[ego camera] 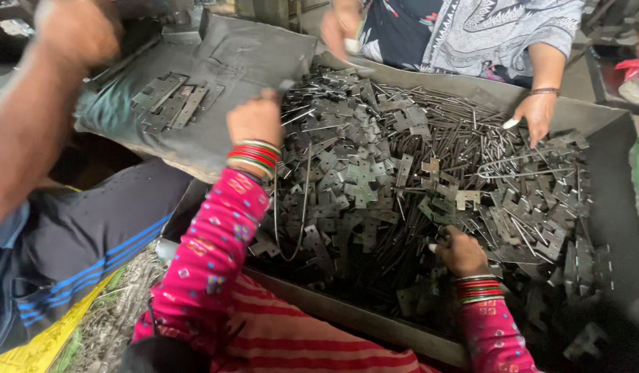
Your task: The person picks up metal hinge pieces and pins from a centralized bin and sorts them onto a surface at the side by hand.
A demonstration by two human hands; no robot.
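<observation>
A big metal tray (375, 321) holds a heap of grey hinge plates (361, 179) and thin metal pins (437, 131). My left hand (254, 121), in a pink sleeve with red and green bangles, is closed at the tray's left rim, and a small metal piece (286, 85) sticks out above its fingers. At the near side of the heap, my right hand (461, 252) is curled with its fingertips pinched on a thin pin (435, 246). Both palms are hidden.
A dark cloth (236, 55) left of the tray carries several assembled hinges (174, 103). Another person's arm (29, 117) reaches in from the upper left. Opposite me, a person in grey patterned clothing has hands (533, 114) over the tray's far rim. A leg in dark striped trousers (91, 242) lies at the left.
</observation>
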